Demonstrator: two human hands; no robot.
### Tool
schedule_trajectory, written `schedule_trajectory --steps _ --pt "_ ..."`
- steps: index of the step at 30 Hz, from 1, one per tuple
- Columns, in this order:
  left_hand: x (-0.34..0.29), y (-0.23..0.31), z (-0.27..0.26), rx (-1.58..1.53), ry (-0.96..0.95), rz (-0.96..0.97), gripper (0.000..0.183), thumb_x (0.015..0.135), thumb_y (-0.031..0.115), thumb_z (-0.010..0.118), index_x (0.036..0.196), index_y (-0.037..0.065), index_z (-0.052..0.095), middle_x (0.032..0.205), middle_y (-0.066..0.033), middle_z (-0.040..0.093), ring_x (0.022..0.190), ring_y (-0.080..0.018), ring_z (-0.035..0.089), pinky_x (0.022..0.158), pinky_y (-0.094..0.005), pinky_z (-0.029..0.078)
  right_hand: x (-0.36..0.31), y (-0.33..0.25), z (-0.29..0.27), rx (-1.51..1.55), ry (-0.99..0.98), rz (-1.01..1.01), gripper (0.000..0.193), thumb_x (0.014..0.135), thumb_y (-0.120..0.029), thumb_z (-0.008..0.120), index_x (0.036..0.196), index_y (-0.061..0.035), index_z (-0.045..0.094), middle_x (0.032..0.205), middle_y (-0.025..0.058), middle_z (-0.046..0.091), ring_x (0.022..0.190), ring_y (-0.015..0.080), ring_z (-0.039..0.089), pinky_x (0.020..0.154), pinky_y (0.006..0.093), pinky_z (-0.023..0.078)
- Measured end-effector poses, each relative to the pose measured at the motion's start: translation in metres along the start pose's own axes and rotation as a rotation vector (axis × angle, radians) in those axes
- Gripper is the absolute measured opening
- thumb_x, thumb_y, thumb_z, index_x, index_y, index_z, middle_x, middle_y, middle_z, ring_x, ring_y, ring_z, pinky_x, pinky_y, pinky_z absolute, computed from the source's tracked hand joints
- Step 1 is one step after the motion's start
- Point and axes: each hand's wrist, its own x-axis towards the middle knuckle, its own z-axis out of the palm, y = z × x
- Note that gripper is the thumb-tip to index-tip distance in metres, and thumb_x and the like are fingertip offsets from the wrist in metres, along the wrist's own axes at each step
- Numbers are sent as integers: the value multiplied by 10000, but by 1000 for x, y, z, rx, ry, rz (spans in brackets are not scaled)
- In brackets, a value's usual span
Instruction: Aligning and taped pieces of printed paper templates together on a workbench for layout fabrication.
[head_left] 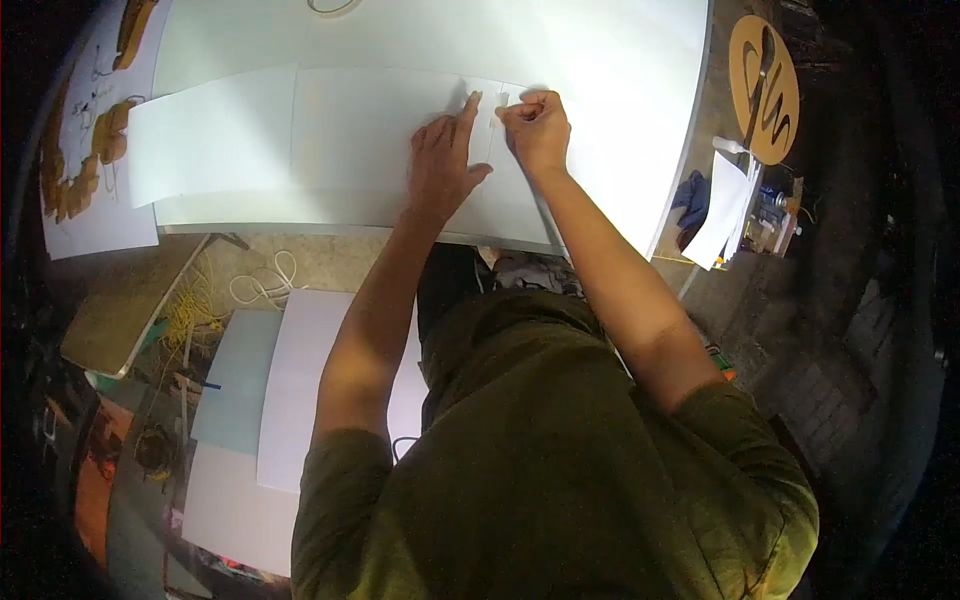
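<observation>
Long white paper sheets [360, 150] lie joined end to end across a white tabletop, with a seam line near their right end. My left hand [440, 165] rests on the paper just left of that seam, fingers stretched out and thumb spread, holding nothing. Right of the seam, my right hand [538, 130] is closed, thumb and fingertips pinched together. A small pale strip [502, 99], somewhat like tape, shows at its fingertips close to the far edge of the sheets. Its exact kind is too small to tell.
A pale ring [333, 5] lies at the table's far edge. Brown pieces [110, 135] sit on a white board at left. A round tan plaque [764, 90], white papers [718, 210] and bottles stand at right. Large boards [235, 370] and a white cable [265, 285] are below left.
</observation>
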Motion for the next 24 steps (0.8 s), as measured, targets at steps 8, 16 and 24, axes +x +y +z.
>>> schedule_trajectory --steps 8,16,24 --pt "-1 1 -3 -18 25 34 1075 652 222 862 1547 146 272 1175 -110 586 1165 -274 517 1021 -465 360 -3 -7 3 -195 49 -120 451 690 -108 870 1000 -57 546 827 63 661 731 225 653 686 347 527" --pt "-1 -1 -1 -28 -13 17 1044 675 216 847 1546 155 275 1231 -89 585 1189 -284 514 1030 -477 356 34 -10 -4 -364 161 -258 569 615 -242 938 966 -39 540 1014 139 545 824 304 604 700 400 521" --pt "-2 -3 -1 -36 -17 0 1053 687 207 850 1552 160 251 1238 -136 571 1205 -301 509 1053 -479 340 13 9 -6 -412 60 -470 604 523 -313 966 888 -53 561 929 121 546 774 294 578 653 401 503"
